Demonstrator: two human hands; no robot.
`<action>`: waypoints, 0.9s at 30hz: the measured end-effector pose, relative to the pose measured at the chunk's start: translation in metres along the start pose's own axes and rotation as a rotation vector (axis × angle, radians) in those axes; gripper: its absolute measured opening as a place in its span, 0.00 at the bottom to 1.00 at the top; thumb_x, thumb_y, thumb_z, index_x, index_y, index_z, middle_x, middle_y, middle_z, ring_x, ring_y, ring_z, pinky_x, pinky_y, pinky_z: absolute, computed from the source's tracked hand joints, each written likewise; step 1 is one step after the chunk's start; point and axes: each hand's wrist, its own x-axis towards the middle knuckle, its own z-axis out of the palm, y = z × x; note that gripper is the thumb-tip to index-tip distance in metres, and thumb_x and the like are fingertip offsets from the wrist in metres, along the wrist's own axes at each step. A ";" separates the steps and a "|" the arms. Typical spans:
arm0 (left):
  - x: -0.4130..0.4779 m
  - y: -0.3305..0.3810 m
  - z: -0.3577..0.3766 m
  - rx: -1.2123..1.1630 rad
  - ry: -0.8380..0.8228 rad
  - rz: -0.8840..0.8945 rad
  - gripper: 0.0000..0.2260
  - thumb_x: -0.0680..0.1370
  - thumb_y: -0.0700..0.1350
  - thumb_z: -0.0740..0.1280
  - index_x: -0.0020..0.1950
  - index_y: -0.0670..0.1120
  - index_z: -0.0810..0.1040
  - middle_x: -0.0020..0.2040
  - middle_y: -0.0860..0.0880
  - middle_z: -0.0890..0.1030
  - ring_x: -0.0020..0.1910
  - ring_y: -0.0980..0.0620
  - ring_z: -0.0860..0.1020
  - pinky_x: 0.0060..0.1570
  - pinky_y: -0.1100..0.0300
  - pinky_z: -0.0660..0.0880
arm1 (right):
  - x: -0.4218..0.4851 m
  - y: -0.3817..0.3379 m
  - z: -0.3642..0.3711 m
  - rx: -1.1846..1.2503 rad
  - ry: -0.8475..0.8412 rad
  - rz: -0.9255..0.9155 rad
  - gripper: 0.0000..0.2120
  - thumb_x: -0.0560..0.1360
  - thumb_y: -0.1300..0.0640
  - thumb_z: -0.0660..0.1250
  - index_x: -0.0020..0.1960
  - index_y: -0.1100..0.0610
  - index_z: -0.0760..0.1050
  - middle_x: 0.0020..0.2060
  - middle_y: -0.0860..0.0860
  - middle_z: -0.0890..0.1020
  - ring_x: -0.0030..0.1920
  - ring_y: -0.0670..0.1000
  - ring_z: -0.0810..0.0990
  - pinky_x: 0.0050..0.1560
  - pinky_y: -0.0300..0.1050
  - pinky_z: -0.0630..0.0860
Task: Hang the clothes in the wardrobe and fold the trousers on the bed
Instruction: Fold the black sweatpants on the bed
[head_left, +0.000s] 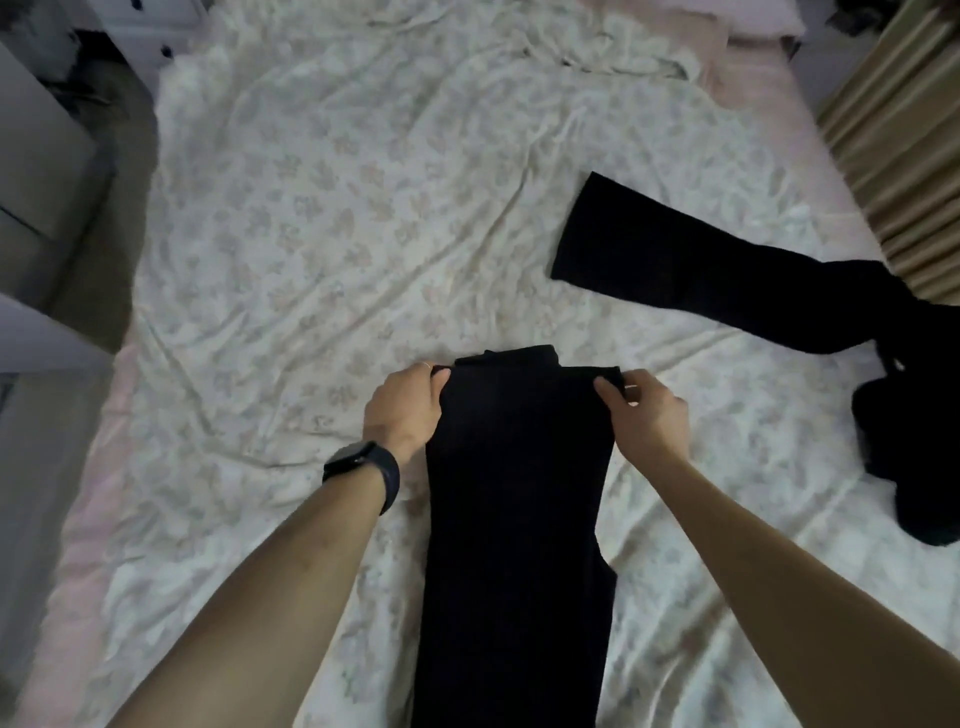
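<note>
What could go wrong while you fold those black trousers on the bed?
1. The left hand and the right hand each pinch only a corner of the black trousers. If one corner slips, the fold could turn out crooked.
2. The floral sheet is wrinkled, so the trousers might bunch or crease where they are laid down.
3. Another black garment lies close by on the right and could get mixed up with them.
</note>
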 end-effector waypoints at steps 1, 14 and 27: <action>0.013 0.001 0.004 0.026 0.000 -0.001 0.19 0.86 0.55 0.52 0.62 0.44 0.76 0.46 0.46 0.81 0.44 0.43 0.79 0.44 0.47 0.78 | 0.012 0.000 0.005 -0.012 -0.009 -0.005 0.16 0.80 0.43 0.65 0.58 0.54 0.78 0.41 0.43 0.79 0.38 0.40 0.77 0.36 0.36 0.72; 0.070 -0.005 0.088 0.121 0.336 0.113 0.19 0.85 0.49 0.57 0.74 0.45 0.70 0.70 0.42 0.72 0.66 0.41 0.73 0.57 0.46 0.73 | 0.082 0.034 0.087 -0.087 0.081 0.034 0.19 0.81 0.42 0.63 0.67 0.52 0.70 0.63 0.48 0.78 0.61 0.53 0.77 0.59 0.51 0.77; 0.001 -0.036 0.146 0.556 0.013 0.375 0.26 0.86 0.56 0.48 0.82 0.58 0.42 0.83 0.51 0.42 0.82 0.46 0.42 0.77 0.36 0.41 | -0.075 0.135 0.110 -0.659 -0.072 -0.022 0.30 0.84 0.40 0.41 0.83 0.48 0.39 0.82 0.50 0.39 0.79 0.49 0.30 0.77 0.67 0.37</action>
